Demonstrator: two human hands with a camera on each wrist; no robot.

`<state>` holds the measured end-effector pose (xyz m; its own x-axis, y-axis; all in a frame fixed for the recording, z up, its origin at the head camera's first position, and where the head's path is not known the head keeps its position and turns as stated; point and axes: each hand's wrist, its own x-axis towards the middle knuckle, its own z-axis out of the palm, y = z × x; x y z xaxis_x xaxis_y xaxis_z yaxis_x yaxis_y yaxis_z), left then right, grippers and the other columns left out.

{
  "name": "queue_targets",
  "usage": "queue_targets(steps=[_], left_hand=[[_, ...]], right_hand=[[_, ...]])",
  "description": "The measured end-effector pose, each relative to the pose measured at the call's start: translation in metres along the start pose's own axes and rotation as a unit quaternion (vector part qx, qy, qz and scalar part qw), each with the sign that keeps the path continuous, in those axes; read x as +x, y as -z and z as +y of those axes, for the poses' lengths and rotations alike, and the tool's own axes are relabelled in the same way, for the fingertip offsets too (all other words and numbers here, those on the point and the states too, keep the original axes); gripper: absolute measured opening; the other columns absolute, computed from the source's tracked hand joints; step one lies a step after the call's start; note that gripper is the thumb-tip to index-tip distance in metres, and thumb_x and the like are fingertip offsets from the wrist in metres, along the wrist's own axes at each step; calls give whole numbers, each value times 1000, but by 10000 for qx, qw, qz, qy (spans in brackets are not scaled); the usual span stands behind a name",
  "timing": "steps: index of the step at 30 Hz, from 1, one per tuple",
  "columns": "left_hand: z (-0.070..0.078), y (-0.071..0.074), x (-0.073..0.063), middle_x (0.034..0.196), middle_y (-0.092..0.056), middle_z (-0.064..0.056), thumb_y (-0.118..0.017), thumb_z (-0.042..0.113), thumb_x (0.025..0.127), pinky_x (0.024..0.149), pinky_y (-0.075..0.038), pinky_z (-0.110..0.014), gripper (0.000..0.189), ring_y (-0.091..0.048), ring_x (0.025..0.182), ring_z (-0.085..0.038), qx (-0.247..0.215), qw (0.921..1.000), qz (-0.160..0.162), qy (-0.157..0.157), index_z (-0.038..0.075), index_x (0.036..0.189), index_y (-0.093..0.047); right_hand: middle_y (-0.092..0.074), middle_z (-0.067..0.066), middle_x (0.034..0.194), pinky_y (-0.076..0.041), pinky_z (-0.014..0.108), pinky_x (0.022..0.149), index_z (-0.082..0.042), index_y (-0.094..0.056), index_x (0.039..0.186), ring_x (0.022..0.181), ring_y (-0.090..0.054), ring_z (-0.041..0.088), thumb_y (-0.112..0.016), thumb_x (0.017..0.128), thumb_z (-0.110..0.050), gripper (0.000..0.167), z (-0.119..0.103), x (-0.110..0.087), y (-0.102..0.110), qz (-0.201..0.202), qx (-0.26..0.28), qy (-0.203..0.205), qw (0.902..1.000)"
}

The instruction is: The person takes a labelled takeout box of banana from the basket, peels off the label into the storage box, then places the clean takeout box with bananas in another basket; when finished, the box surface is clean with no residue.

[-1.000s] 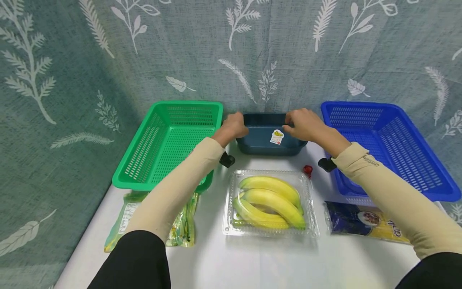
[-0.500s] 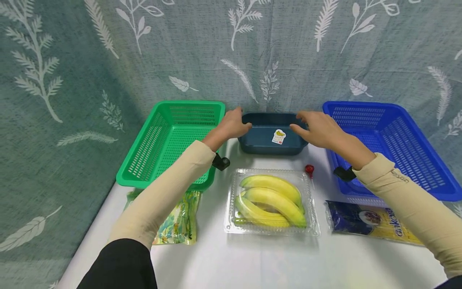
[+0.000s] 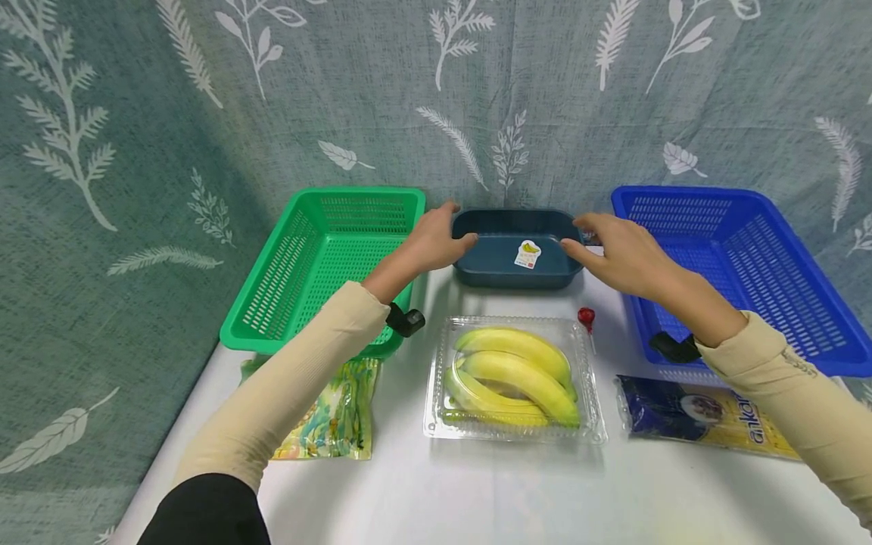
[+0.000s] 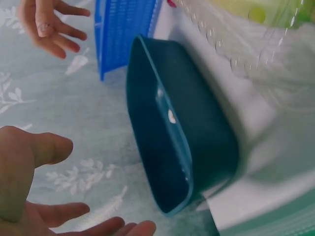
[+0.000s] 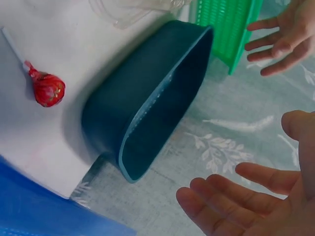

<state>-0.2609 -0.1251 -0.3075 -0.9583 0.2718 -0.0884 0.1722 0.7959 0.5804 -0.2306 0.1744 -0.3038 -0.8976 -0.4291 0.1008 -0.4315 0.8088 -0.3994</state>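
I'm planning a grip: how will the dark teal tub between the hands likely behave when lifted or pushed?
The dark teal tub is probably stiff, as its walls stand without sagging. Thin-rimmed, it may well be light for its size. Being low and wide, it would likely slide rather than tip.

This is a fabric-screened corner, though whether of a home or a studio cannot be told. Grey-green cloth printed with white leaves (image 3: 572, 113) hangs beyond the left grip (image 3: 436, 239) and right grip (image 3: 625, 253), with a flat white surface (image 3: 490, 496) below them.
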Motion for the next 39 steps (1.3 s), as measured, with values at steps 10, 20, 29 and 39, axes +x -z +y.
queue_targets(steps=[10, 20, 29, 39], left_hand=[[6, 3, -34, 152, -40, -15, -59, 37, 101, 102, -44, -47, 71, -44, 134, -30, -300, 9992, 102, -250, 8, 157, -28], [3, -1, -68, 148, -46, -15, -64, 35, 98, 101, -45, -47, 68, -44, 136, -31, -998, 9929, 572, -309, 12, 155, -34], [-4, -7, -101, 151, -44, -11, -64, 35, 98, 101, -47, -45, 65, -45, 136, -28, -1521, 9841, 788, -480, 16, 154, -37], [-7, -32, -137, 149, -47, -11, -67, 28, 97, 100, -49, -43, 62, -47, 135, -27, -1997, 9730, 976, -622, 11, 151, -41]], right_hand=[[-55, 21, 138, -48, 57, 81, -2, -51, 143, 102, -61, 39, -51, 104, -45, 59, -4, -26, 1, 473, 329, 61, 9983], [-43, 23, 149, -47, 63, 90, -6, -36, 154, 117, -55, 46, -53, 104, -41, 63, -14, -58, -6, 435, 1152, -245, 9921], [-39, 24, 152, -46, 66, 91, -12, -28, 159, 118, -54, 50, -54, 104, -34, 64, -25, -81, -15, 524, 1499, -136, 9872], [-38, 19, 153, -45, 64, 94, -13, -32, 158, 123, -52, 46, -57, 103, -31, 63, -33, -105, -32, 715, 1622, -173, 9840]])
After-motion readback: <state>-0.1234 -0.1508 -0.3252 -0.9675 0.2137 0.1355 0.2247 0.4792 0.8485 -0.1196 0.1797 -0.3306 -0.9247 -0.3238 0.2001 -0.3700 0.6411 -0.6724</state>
